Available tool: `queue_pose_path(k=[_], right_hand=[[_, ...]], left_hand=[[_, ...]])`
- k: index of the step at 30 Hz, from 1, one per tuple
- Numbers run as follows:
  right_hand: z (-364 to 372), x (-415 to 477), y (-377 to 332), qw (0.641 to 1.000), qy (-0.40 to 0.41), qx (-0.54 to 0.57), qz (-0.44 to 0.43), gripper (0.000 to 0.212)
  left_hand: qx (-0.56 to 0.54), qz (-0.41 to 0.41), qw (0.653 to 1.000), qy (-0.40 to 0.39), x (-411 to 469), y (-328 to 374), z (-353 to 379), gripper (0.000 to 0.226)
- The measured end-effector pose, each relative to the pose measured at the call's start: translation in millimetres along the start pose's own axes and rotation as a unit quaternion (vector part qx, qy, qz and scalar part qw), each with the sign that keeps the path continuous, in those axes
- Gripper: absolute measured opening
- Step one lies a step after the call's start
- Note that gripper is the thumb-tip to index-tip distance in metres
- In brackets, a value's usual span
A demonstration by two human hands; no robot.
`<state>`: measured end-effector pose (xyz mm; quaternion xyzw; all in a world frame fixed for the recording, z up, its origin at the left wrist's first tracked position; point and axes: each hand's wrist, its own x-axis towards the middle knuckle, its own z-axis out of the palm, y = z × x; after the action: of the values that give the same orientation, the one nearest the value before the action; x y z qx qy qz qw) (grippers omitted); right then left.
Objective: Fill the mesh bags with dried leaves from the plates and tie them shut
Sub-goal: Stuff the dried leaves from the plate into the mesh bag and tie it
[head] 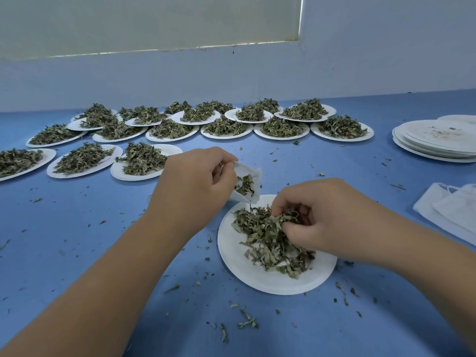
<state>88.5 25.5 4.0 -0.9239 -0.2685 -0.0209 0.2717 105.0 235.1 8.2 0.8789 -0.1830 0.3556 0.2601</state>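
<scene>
A: Why's the mesh bag [248,181] tilted?
B: My left grip [195,186] pinches its rim, mouth open toward the plate [257,276], just above its far edge, so leaves travel short. My right grip [316,217] is clenched on a bunch of dried leaves [268,240]
A: Counts?
B: One bag in hand, one working plate, one emptied stack [432,140], loaded plates [118,173] over a dozen, overlapping, exact number unclear

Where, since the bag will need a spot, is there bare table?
Between the near plate and the empty stack, behind the right hand; also near-left, below the front plates. Only crumbs there. Crowded: far rows, spare bags.
</scene>
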Motion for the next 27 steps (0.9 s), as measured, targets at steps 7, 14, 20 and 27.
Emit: queue_pose_path(k=[7,14,20,27], right_hand=[[-8.3,-0.5,-1.1,0.995,0.05,0.09,0.002,0.014],[1.5,0.6,-11.2,0.976,0.175,0.126,-0.033,0.018],[12.8,5.0,-13.5,0.981,0.19,0.033,-0.032,0.022],[15.0,8.6,-15.7,0.982,0.19,0.025,0.003,0.023]], left_hand=[[0.008,0.002,1.0,-0.017,0.8,2.3,-1.8,0.021],[0.005,0.005,0.999,-0.041,0.1,8.1,1.4,0.018],[-0.018,0.018,0.998,-0.05,-2.1,13.9,5.5,0.019],[-0.039,0.002,0.997,-0.066,-3.5,17.0,10.4,0.014]])
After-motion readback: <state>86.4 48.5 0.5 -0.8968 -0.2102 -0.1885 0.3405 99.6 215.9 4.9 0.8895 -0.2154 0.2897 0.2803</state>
